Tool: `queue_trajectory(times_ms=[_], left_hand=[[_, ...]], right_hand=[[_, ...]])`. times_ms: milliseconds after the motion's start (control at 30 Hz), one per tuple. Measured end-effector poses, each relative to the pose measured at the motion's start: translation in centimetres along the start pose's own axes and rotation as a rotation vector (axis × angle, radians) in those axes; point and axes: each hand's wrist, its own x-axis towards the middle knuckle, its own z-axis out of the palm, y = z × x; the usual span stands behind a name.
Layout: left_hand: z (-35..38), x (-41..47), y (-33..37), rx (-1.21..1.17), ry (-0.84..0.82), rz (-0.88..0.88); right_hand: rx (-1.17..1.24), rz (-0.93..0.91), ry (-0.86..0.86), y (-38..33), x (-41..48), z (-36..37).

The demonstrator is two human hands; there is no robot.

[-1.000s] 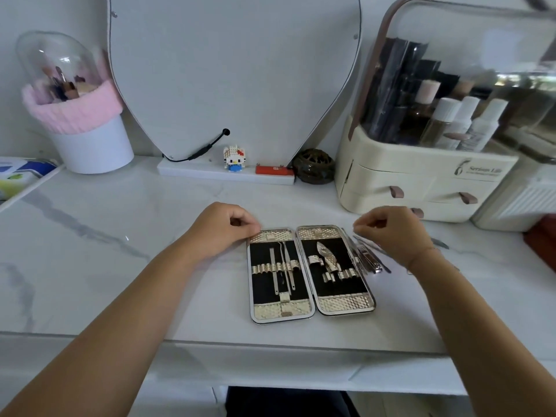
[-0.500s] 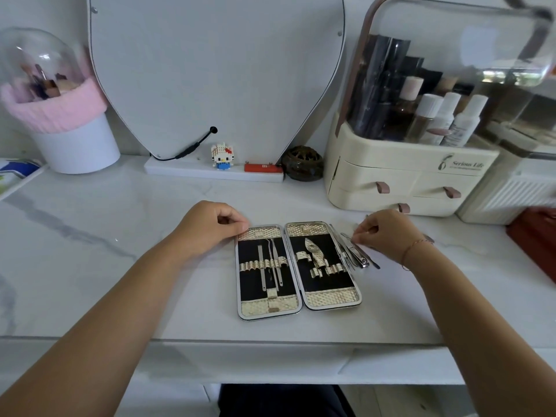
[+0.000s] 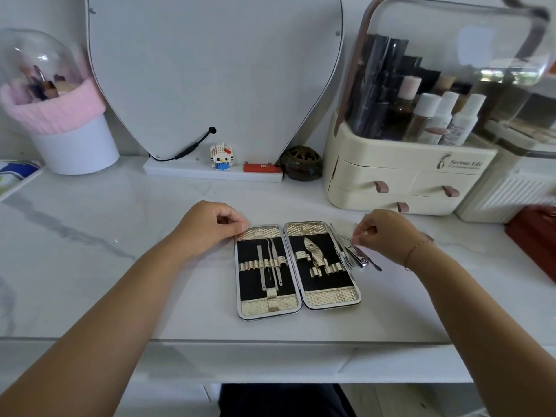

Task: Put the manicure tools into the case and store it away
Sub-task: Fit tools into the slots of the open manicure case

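Observation:
The manicure case (image 3: 298, 299) lies open flat on the white marble counter, gold-textured ends, black lining with gold loops. Three thin steel tools (image 3: 270, 264) sit in its left half. A pile of loose steel tools (image 3: 352, 254), nail clippers among them, lies against the case's right edge. My left hand (image 3: 207, 227) rests at the case's top left corner, fingers curled, fingertips touching the rim. My right hand (image 3: 388, 233) hovers over the loose pile, thumb and forefinger pinching one thin tool at its upper end.
A cream cosmetics organiser (image 3: 406, 173) with small drawers stands behind right. A heart-shaped mirror (image 3: 213, 70), a toy figure (image 3: 221, 156), a dark round pot (image 3: 302, 164) and a pink-rimmed brush holder (image 3: 60, 121) line the back. A red box (image 3: 535, 236) sits far right.
My right hand has come down from above the case's right edge onto the loose pile and pinched a tool. The left hand stays at the case corner.

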Motion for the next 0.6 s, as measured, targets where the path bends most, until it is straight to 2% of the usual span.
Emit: queue_trajectory(times_ms=[100,367,500,601], left_hand=[[-0.04,0.01,0.07,0.017,-0.007,0.010],[-0.02,-0.09,0.06,0.007,-0.004,0.014],[0.04,-0.13,0.12,-0.009,-0.007,0.003],[0.03,-0.04,-0.02,-0.021,-0.008,-0.004]], right_hand=[[-0.033,0.002,0.038,0.28,-0.51,-0.08],[-0.223,0.019,-0.127,-0.44,-0.56,-0.44],[-0.115,-0.008,-0.147,0.28,-0.28,-0.23],[0.135,-0.015,-0.112,0.30,-0.31,-0.66]])
